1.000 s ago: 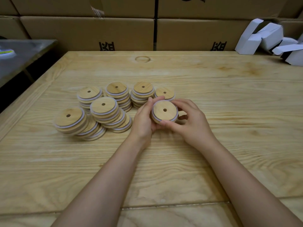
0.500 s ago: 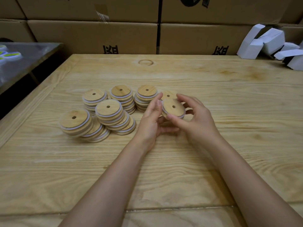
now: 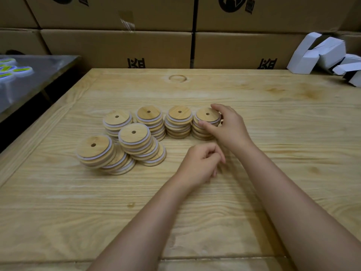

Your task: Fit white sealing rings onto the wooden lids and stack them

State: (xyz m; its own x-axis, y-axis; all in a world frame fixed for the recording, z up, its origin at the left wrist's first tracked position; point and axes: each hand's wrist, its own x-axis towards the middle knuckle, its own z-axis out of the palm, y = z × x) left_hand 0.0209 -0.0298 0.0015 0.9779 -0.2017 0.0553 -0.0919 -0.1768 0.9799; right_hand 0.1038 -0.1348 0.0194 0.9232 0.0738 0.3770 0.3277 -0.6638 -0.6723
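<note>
Several stacks of round wooden lids with white sealing rings stand on the wooden table (image 3: pixel 273 153). My right hand (image 3: pixel 226 126) holds the top lid (image 3: pixel 207 115) on the rightmost stack (image 3: pixel 203 132), thumb at its near edge and fingers at its far right edge. My left hand (image 3: pixel 201 163) hangs over the table in front of that stack, fingers loosely curled and holding nothing. More stacks stand to the left (image 3: pixel 179 122) (image 3: pixel 150 122) (image 3: pixel 117 122), and leaning piles lie nearer me (image 3: pixel 134 139) (image 3: pixel 95 151).
Cardboard boxes (image 3: pixel 117 47) line the far edge of the table. White folded cartons (image 3: pixel 322 53) lie at the back right. A metal table (image 3: pixel 39 75) with small round items stands at the left.
My right hand has carried the ringed lid away from me onto the rightmost stack. My left hand let go of it and drew back toward me. The camera tilted up slightly.
</note>
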